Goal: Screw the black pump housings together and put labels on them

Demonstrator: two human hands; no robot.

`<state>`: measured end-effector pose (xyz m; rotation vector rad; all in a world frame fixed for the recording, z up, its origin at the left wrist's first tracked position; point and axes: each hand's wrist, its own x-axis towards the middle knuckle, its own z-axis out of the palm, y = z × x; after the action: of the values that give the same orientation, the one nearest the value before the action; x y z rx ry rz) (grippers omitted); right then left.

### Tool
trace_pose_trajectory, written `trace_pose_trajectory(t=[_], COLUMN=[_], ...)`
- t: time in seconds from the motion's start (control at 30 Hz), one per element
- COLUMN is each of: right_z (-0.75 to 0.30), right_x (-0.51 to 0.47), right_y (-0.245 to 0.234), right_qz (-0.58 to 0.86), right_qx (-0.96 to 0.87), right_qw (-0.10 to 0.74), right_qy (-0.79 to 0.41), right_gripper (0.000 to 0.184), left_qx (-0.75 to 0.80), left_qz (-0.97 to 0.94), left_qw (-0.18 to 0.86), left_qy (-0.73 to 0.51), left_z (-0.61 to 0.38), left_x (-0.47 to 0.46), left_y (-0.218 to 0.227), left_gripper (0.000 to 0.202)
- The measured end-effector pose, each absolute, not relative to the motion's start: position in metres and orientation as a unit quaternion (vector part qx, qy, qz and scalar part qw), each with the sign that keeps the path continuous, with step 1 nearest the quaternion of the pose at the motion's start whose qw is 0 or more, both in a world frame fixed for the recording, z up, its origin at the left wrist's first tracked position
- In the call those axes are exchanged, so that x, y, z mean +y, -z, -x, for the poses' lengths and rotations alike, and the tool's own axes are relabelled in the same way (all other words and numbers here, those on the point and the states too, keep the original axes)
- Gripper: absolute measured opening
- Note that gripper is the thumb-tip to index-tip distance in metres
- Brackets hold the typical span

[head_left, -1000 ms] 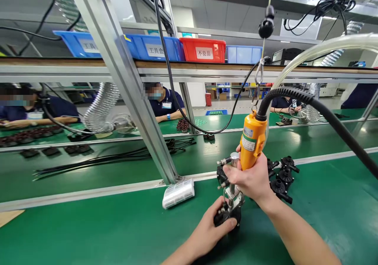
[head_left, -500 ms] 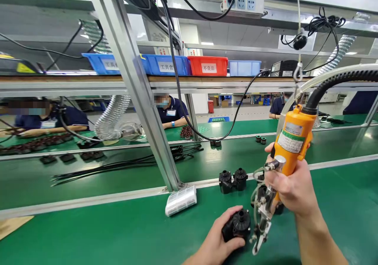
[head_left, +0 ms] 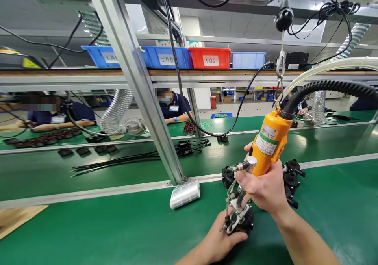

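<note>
My right hand (head_left: pixel 264 184) is wrapped round an orange electric screwdriver (head_left: pixel 273 129), which hangs from a hook and has a black corrugated hose at its top. Its metal nose and small clamp jaws (head_left: pixel 236 215) reach down in front of a black round plastic pump housing (head_left: pixel 247 221). Fingers and thumb of my left hand (head_left: pixel 218 235) grip that housing on the green bench. The screwdriver's nose covers much of the housing, so I cannot tell whether its tip touches a screw. More black housings (head_left: pixel 291 180) stand to the right of my right hand, and another (head_left: pixel 228 177) shows behind the screwdriver.
A white plastic-wrapped packet (head_left: pixel 185 194) lies by the foot of a slanting metal post (head_left: pixel 147 88). Black cables (head_left: pixel 141 158) rest on the green belt beyond. Blue bins (head_left: pixel 167 58) and a red bin (head_left: pixel 210 58) line the shelf. Co-workers sit across the line.
My right hand has brought the screwdriver left, so its nose is now over the housing in my left hand. My left hand still grips the housing. The camera view has shifted slightly.
</note>
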<state>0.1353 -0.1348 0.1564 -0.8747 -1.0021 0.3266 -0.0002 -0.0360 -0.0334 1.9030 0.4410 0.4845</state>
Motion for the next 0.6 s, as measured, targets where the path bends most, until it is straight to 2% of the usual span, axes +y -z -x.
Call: trace_pose_trajectory(t=[0.1,0.27,0.43,0.6], right_z=[-0.134,-0.128,-0.117,-0.113], right_x=[-0.137,-0.132,-0.121,-0.116], right_y=[-0.159,-0.157,-0.142,-0.131], right_qz=[0.404,0.394,0.415,0.417], right_qx=[-0.464,-0.449,-0.467,-0.462], right_qw=[0.773,0.783,0.752,0.745], right_qy=[-0.155,-0.172,-0.211,-0.241], right_gripper=[0.049,0.046,0.048,0.049], left_qx=[0.165,0.143,0.175,0.195], left_qz=[-0.796,-0.787,-0.786,-0.789], left_qw=[0.544,0.562,0.556,0.543], left_qy=[-0.208,-0.207,-0.206,-0.209], left_z=[0.000,-0.003,-0.004,-0.003], left_x=[-0.038,-0.041,-0.046,-0.046], left_y=[0.028,0.018,0.012,0.018], left_gripper=[0.059,0.069,0.051,0.051])
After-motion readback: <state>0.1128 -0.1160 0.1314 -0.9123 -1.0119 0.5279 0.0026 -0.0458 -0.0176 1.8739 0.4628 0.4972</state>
